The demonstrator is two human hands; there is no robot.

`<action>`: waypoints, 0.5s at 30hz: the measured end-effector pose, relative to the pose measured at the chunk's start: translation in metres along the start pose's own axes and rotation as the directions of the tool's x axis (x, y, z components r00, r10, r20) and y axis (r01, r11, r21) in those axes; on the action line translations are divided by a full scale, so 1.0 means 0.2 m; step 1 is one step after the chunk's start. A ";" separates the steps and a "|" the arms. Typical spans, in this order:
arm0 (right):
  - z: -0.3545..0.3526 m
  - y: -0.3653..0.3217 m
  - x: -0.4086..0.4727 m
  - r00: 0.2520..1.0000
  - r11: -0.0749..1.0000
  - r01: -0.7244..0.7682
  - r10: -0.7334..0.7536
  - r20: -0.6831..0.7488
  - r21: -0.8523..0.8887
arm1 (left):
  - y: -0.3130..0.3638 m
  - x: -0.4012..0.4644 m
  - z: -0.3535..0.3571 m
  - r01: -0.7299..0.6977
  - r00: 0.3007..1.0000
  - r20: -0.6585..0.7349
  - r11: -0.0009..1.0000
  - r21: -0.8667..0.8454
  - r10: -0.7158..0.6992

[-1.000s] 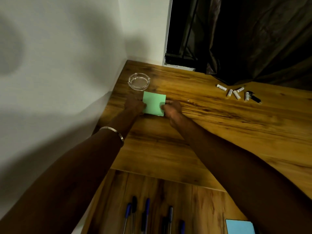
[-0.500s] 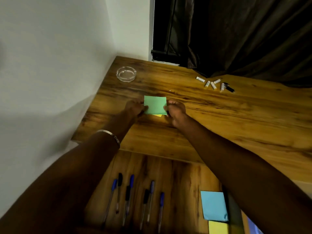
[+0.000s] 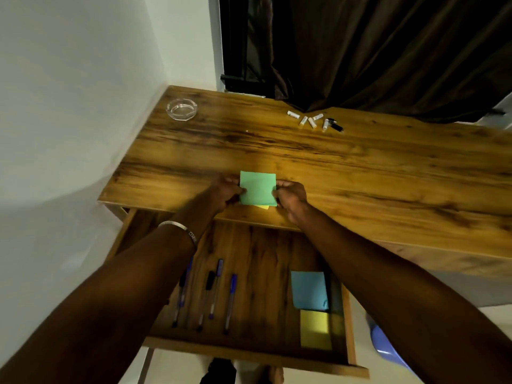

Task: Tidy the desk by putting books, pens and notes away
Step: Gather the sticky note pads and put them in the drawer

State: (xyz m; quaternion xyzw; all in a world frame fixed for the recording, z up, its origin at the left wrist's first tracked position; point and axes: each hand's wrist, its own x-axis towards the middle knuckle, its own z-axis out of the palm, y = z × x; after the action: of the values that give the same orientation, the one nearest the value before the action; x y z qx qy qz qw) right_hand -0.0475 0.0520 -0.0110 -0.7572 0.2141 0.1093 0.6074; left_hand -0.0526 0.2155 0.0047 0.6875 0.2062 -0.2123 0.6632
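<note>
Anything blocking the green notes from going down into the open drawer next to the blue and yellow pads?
Nothing visible does. Both hands, left hand and right hand, pinch the green notes near the desk's front edge. The drawer below is open, with bare wood between the pens and the blue pad.

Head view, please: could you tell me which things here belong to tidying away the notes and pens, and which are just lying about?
Belonging to the job:
- green square sticky notes, pinched by left hand and right hand
- open wooden drawer
- blue-capped pens
- blue note pad
- yellow note pad

Lying about:
- clear glass ashtray
- small white batteries
</note>
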 end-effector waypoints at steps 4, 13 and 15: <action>-0.11 0.12 -0.06 1.000 0.998 0.018 -0.019 -0.016 -0.064 | -0.09 -0.06 0.08 0.025 1.000 0.003 1.000 0.004 -0.025; -0.38 0.40 -0.20 0.996 0.996 -0.073 0.075 0.041 -0.042 | -0.37 -0.19 0.28 0.109 0.976 0.180 0.991 0.083 -0.123; -0.41 0.46 -0.22 0.994 0.993 -0.091 0.095 0.048 -0.077 | -0.44 -0.21 0.31 0.134 0.973 0.181 0.988 0.076 -0.146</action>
State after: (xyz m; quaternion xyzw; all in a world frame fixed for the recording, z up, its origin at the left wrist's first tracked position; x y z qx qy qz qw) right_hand -0.1362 -0.0344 -0.0535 -0.7655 0.2294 0.1648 0.5781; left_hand -0.1369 0.1575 -0.0458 0.6691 0.1844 -0.3281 0.6409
